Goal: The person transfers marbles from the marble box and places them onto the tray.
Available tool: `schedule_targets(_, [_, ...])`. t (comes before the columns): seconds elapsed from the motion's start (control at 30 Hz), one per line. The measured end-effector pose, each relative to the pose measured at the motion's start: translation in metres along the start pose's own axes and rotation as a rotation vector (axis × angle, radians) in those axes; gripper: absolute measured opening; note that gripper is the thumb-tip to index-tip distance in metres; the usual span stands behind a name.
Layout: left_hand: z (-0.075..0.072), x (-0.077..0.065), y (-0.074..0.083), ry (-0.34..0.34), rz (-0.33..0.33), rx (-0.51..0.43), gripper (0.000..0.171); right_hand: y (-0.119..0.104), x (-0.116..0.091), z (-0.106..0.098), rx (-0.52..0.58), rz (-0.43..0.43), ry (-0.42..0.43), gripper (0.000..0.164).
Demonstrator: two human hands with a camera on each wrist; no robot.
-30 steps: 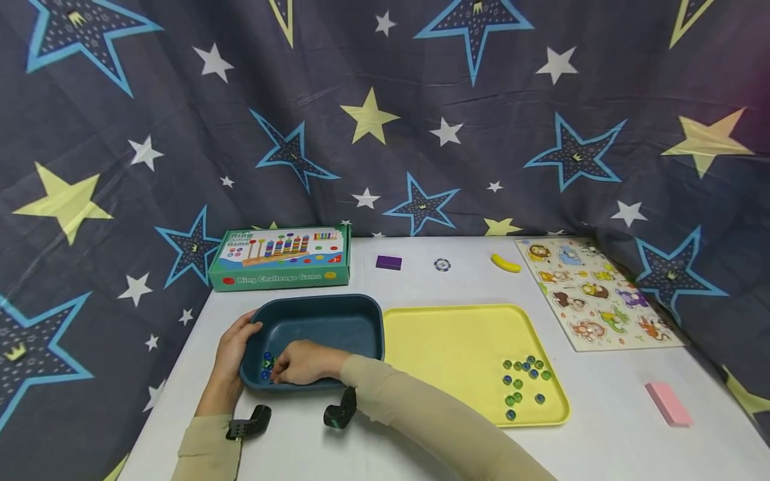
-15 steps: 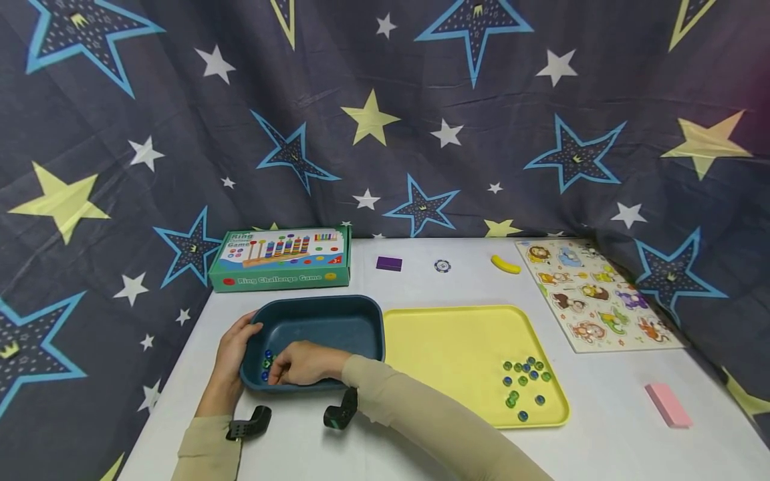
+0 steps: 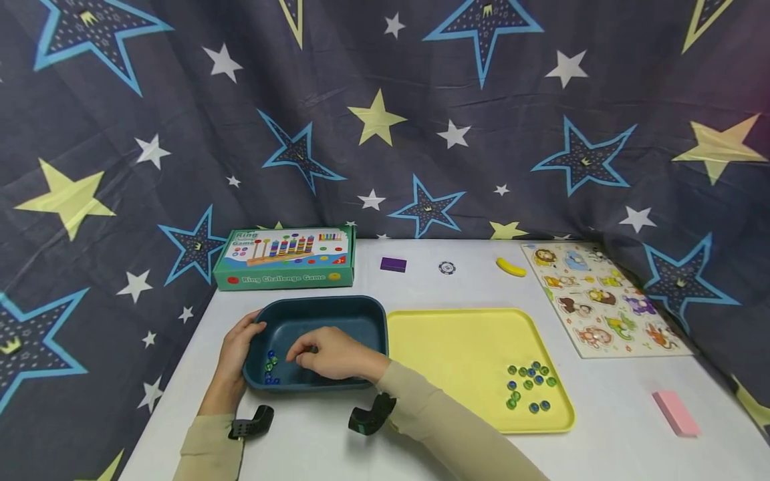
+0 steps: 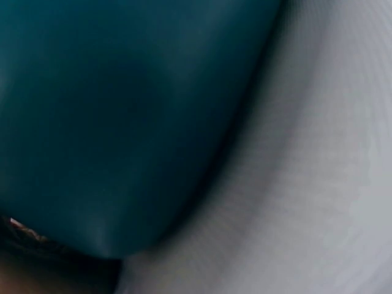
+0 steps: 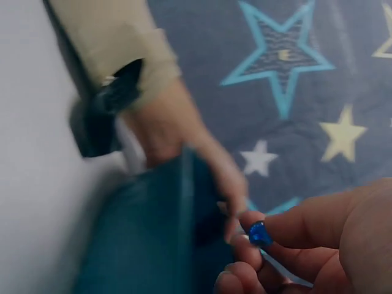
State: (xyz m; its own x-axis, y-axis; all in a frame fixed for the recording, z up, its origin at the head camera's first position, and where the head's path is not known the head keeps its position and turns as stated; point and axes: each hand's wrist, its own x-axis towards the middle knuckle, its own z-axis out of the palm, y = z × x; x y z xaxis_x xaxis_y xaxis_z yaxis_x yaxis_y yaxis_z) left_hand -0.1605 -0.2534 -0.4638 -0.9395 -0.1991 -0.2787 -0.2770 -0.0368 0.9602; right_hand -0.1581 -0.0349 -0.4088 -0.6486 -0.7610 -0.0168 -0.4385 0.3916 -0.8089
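Note:
My left hand [image 3: 234, 354] grips the left rim of a dark teal plastic bin [image 3: 337, 321], fingers over its edge. The left wrist view is mostly filled by the bin's outer wall [image 4: 110, 122]. Over the bin's middle, my right hand [image 3: 339, 354] pinches a blue glass marble [image 5: 260, 233] between thumb and forefinger, seen in the right wrist view. Several blue and green marbles [image 3: 268, 367] lie along the bin's left end, left of the right hand's fingertips. More marbles [image 3: 528, 385] are scattered at the right side of a yellow tray [image 3: 445, 334].
The tray stands right beside the bin. Behind them are a green game box [image 3: 285, 259], a purple block [image 3: 394, 264], a poker chip [image 3: 447, 268] and a yellow banana-shaped piece [image 3: 510, 267]. An animal puzzle board [image 3: 601, 297] and a pink block [image 3: 676, 413] are at the right.
My right hand has risen from the marbles at the bin's left end and shifted right. A blue marble in the tray has rolled rightward. The left hand keeps its hold on the bin.

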Motion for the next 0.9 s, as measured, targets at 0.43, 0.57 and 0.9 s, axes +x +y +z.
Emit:
schedule_targets(0.43, [-0.002,-0.001,0.0,0.004,-0.004,-0.004,0.044,0.012,-0.057,-0.055,0.172,0.065,0.261,0.012])
schedule_targets(0.57, [-0.002,0.0,-0.001,0.014,-0.004,-0.005,0.043,0.001,-0.073,-0.074,0.234,0.096,0.305,0.015])
schedule_targets(0.9, [0.002,-0.001,0.0,0.016,0.015,-0.006,0.043,0.018,-0.092,-0.105,0.283,0.125,0.391,0.019])
